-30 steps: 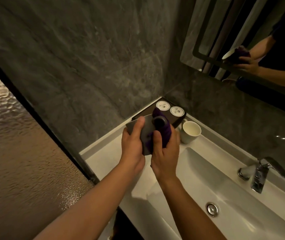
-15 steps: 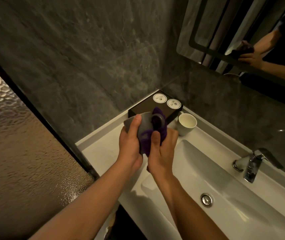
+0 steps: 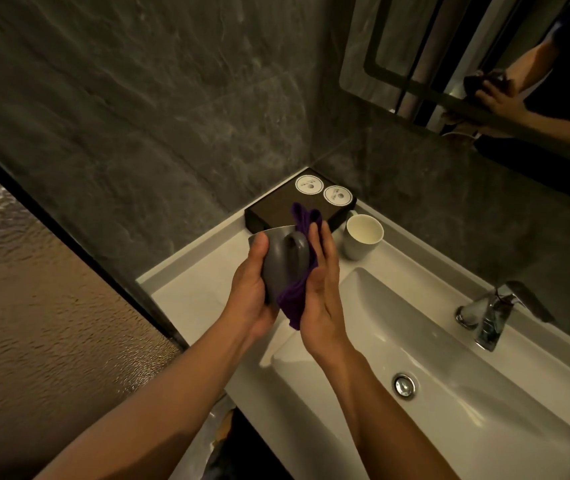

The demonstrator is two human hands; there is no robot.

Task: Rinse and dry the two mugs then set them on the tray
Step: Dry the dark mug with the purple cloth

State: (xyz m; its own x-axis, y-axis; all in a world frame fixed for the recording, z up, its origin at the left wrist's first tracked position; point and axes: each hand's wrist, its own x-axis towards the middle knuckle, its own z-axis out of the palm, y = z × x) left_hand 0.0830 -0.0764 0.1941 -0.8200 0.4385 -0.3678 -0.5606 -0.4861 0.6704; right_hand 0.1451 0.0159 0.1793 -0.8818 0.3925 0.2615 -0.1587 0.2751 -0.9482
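Note:
My left hand (image 3: 250, 292) grips a grey mug (image 3: 281, 261) above the counter's left part, the mug tilted with its handle facing me. Against the mug's right side my right hand (image 3: 323, 289) presses a purple cloth (image 3: 295, 299) with nearly straight fingers. A second, white mug (image 3: 363, 237) stands upright on the counter beside the sink, apart from both hands. Behind the hands sits the dark tray (image 3: 269, 211) in the corner, carrying two round white lids (image 3: 323, 190).
The white sink basin (image 3: 449, 393) with its drain (image 3: 404, 385) lies to the right. A chrome tap (image 3: 491, 313) stands at the back right. Dark stone walls close the corner; a mirror (image 3: 449, 64) hangs above. A textured glass panel (image 3: 34, 306) borders the left.
The grey mug has turned in my left hand so its handle now shows toward me. My right hand has flattened against the cloth on the mug's side.

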